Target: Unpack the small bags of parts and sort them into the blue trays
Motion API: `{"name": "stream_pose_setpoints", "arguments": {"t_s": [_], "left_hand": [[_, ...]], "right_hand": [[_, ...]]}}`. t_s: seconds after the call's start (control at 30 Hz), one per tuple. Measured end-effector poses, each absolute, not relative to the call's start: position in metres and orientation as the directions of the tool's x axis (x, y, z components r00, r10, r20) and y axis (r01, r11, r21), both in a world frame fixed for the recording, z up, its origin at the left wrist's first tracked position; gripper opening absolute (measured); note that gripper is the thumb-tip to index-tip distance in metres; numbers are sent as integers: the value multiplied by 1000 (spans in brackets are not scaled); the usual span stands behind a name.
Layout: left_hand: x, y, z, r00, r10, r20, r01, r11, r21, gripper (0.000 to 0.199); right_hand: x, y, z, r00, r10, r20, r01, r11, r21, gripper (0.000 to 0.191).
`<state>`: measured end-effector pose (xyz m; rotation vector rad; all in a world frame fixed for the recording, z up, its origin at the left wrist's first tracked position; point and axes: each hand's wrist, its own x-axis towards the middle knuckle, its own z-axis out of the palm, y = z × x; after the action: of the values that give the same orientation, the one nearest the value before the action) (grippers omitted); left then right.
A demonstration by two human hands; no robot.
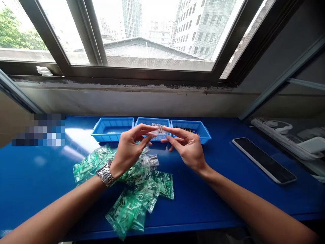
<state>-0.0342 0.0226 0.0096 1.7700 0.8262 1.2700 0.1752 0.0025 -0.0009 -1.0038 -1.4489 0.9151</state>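
Note:
My left hand and my right hand hold a small clear plastic bag between them, each pinching one side with thumb and index finger. Thin metal pieces show inside the bag. It is held up in front of the middle blue bin. Below my left hand lies a pile of green plastic packets with small parts in them. A clear packet rests on top of the pile. A metal watch is on my left wrist.
A left blue bin and a right blue bin with dark thin parts flank the middle one. On the blue table, a phone lies at the right. Behind are a wall and window.

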Motion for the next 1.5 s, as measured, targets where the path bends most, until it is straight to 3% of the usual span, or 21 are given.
{"name": "stream_pose_setpoints", "arguments": {"t_s": [0.13,0.2,0.3,0.53,0.67,0.77,0.87,1.0,1.1,1.23,1.5], "left_hand": [[-35,22,13,286,851,439,126,-488,864,11],[-35,22,14,334,874,353,155,-420,894,23],[-34,23,14,355,901,248,146,-315,938,33],[-36,25,17,229,903,364,65,-387,920,31],[-37,26,16,242,897,371,81,-399,913,31],[-37,25,16,249,892,378,80,-408,910,31],[-38,25,17,247,887,390,82,-420,904,30],[-38,24,17,263,884,386,95,-422,902,30],[-37,23,17,275,885,375,109,-417,903,30],[-36,23,16,287,882,373,114,-419,901,30],[-37,23,16,266,883,387,157,-436,886,30]], "right_hand": [[176,1,0,-54,932,359,130,363,-923,23],[177,2,1,-102,938,332,143,344,-928,18],[178,5,0,-195,956,218,92,239,-967,27],[180,16,-1,-93,995,-37,-221,-57,-974,23],[180,14,4,-242,963,-120,-193,-168,-967,33],[180,11,3,-276,959,-65,-71,-87,-994,35],[177,7,1,-294,954,52,162,103,-981,29],[173,-1,1,-444,866,231,463,442,-768,23],[172,-4,1,-574,783,238,549,584,-598,29],[173,-4,-3,-615,759,212,580,618,-530,28],[174,1,-3,-406,841,357,531,535,-657,12]]}}
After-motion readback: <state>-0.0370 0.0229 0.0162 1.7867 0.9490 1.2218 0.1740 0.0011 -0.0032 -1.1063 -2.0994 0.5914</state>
